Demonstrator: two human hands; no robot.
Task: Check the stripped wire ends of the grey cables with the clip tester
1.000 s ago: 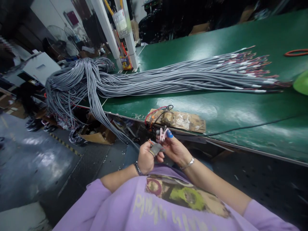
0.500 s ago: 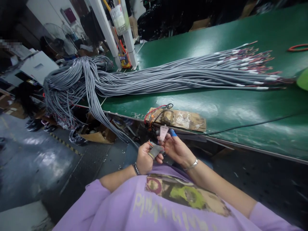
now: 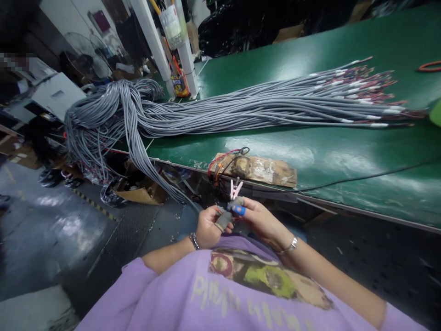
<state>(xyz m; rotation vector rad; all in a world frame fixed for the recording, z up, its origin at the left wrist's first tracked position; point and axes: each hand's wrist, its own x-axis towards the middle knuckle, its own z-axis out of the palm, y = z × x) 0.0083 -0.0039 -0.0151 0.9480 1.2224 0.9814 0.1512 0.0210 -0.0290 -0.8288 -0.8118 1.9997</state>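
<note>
In front of my chest, both hands are close together with fingertips almost meeting. My left hand, its thumb in a grey finger cot, is closed on thin wires, of which a little orange shows above the fingers. My right hand pinches with a blue-covered thumb against a grey-covered finger; what lies between them is hidden. Just beyond the right fingertips, a pink clothespin stands with its two handles spread upward. Behind it, a wooden board with a brownish lump and red and black leads lies at the bench edge.
A long bundle of grey cables with stripped coloured ends lies across the green bench. Part of it hangs over the front edge toward my left hand, above a cardboard box. A white post and a black cord are also there.
My right hand's fingers have closed and come down beside the left fingertips, its thumb now folded inward. The clothespin's spread handles now show clearly. My left hand has barely moved.
</note>
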